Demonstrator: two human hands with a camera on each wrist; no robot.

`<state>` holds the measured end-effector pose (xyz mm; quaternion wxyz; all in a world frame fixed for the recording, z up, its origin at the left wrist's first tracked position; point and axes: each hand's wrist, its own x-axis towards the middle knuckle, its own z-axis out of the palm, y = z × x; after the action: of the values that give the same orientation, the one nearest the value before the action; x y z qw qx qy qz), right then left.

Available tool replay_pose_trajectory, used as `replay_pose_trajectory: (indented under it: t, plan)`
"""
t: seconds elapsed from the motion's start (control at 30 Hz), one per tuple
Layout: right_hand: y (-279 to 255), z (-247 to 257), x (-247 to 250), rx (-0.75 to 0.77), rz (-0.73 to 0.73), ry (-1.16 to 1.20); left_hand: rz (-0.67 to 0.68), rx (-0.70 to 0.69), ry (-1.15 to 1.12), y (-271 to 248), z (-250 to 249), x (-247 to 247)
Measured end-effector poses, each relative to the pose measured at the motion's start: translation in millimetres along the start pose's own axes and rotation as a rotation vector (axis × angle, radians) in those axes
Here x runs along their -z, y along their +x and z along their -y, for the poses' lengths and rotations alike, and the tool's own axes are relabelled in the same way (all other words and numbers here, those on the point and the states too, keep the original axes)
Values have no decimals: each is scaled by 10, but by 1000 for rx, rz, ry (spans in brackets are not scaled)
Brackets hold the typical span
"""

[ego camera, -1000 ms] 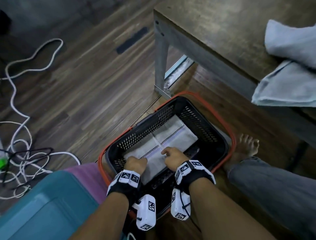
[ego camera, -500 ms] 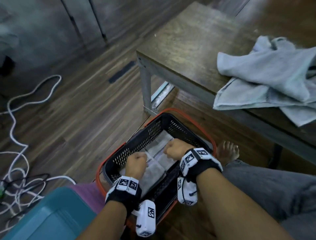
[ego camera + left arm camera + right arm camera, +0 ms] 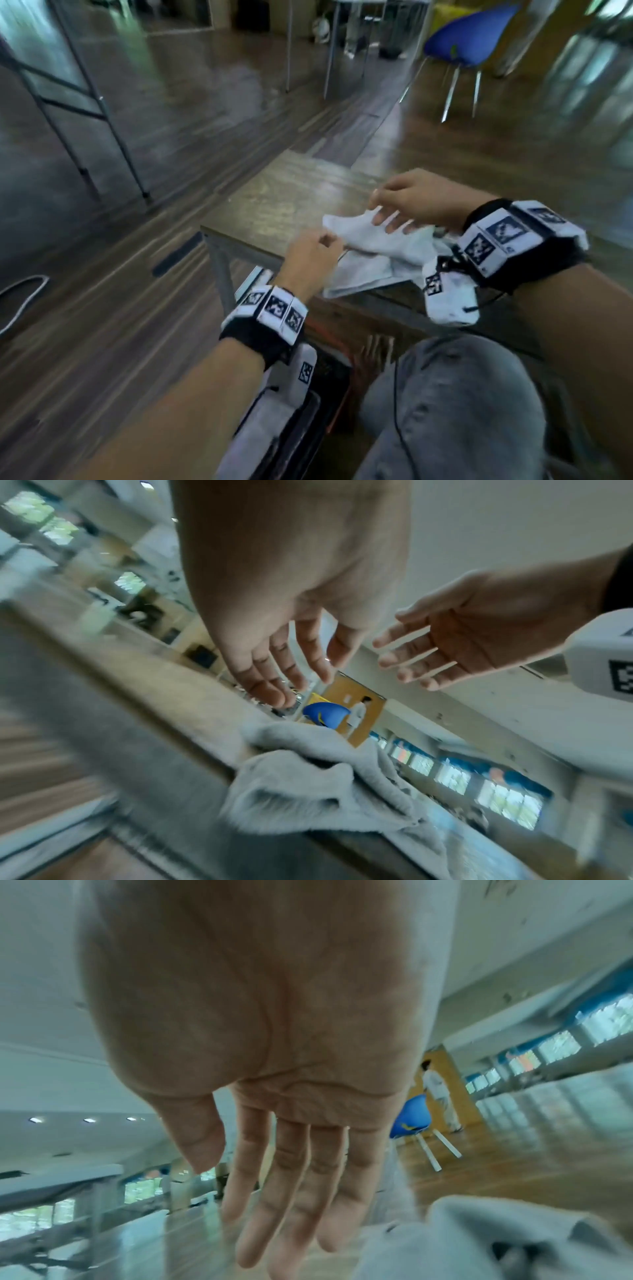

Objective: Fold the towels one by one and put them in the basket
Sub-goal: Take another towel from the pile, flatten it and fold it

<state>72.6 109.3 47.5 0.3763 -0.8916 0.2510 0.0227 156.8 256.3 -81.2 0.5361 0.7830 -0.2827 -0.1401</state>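
Crumpled light grey towels (image 3: 376,250) lie on the near corner of the wooden table (image 3: 274,198). My left hand (image 3: 322,243) hovers at their left edge with fingers straight and holds nothing. My right hand (image 3: 387,212) is spread over the top of the pile. In the left wrist view both the left hand (image 3: 284,669) and the right hand (image 3: 411,656) sit just above the towels (image 3: 308,777), apart from them. The right wrist view shows the right hand (image 3: 274,1191) open, with towel (image 3: 479,1231) below it. The black basket (image 3: 334,373) with a red rim is mostly hidden under my left arm.
My knee in grey trousers (image 3: 455,394) is at the lower right, beside the basket. A blue chair (image 3: 469,37) stands far behind the table. Metal frame legs (image 3: 102,113) rise at the left, and a white cable (image 3: 20,294) lies on the wooden floor.
Both hands have left the folded towel in the basket and risen to the crumpled towels on the table. The head view has tilted up from the basket to the table.
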Motion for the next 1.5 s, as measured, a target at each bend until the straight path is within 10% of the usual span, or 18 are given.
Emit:
replay_pose_trajectory:
  t: [0.2,0.33,0.6,0.77,1.0,1.2,1.33,1.5]
  plan:
    - [-26,-893,615,-151,-49,-154,357,-134,642,681,-295,-707]
    - [-67,-1483,592,-131,-104,-225,291,-163,932,908,-285,-950]
    - [-103,-1846,696,-22,-426,136,20,-548,419,1223,-1740,-1046]
    - [-172,-1596,1136,195,-710,530,245,-663,-101,1108,-2716,-1464]
    - [-865,-1963,1876,29,-1348,443,428,-474,-426,791,-2755,-2213]
    - [-1178,-2598,1660,-162,-1040,897,755,-422,83,460,-2048,-2888]
    - [-1307,-3049,1302,-351,-719,594,772,-400,21,348,-1788,-3142]
    - [-1385,-3341,1212,-377,-869,369,947,-250,166,334,-1876,-3240]
